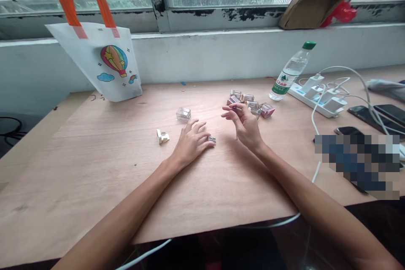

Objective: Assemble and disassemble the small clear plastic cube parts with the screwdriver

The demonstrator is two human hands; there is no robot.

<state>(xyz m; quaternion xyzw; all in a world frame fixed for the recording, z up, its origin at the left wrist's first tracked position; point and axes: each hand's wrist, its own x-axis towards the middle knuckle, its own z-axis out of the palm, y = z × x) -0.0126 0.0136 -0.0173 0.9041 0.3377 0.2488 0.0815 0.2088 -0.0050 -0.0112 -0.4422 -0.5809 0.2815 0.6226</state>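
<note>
My left hand (189, 142) lies palm down on the table, its fingers stretched out and spread. A small silvery piece (212, 139) lies at its thumb side, close to or touching the fingers. My right hand (245, 125) is just above the table, thumb and fingertips drawn together around a small dark thing too small to name. Behind it sits a cluster of little clear plastic cases (247, 98), some tinted pink, partly hidden by the hand. One clear plastic case (183, 114) stands alone beyond my left hand. A cream-coloured plastic part (162, 136) lies to the left of that hand.
A white bag (95, 63) with orange handles stands at the back left. At the back right are a water bottle (289, 74), a power strip (329, 107) with plugs and cables, and phones (367, 118). A cardboard piece (310, 8) rests on the window ledge.
</note>
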